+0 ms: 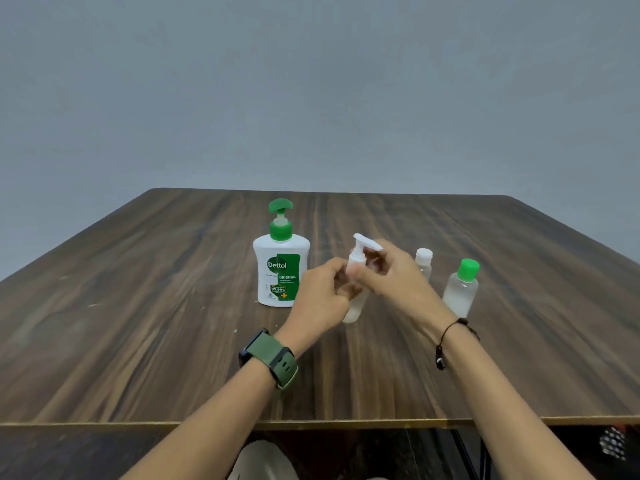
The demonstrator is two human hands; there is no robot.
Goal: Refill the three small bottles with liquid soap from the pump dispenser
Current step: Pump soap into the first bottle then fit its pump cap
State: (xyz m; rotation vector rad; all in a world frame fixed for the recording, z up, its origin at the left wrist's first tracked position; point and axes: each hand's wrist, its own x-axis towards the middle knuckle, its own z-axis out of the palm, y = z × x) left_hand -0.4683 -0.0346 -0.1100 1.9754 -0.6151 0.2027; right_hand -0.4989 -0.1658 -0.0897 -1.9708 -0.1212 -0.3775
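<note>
From the head view, both hands meet over a dark wooden table point(138, 323). The left hand point(320, 299) curls its fingers around the body of a small clear bottle point(355, 306) standing on the table, while the right hand point(391, 275) pinches the white pump top point(362, 249) at that bottle's neck. Just beyond the left fingers stands the green-and-white pump dispenser point(281, 268), upright. Past the right fingers are 2 more small bottles: a white-capped bottle point(424, 263), and nearer the right wrist a green-capped bottle point(462, 289), both upright and capped. A green watch point(273, 358) sits on the left wrist, a dark cord bracelet point(446, 341) on the right.
</note>
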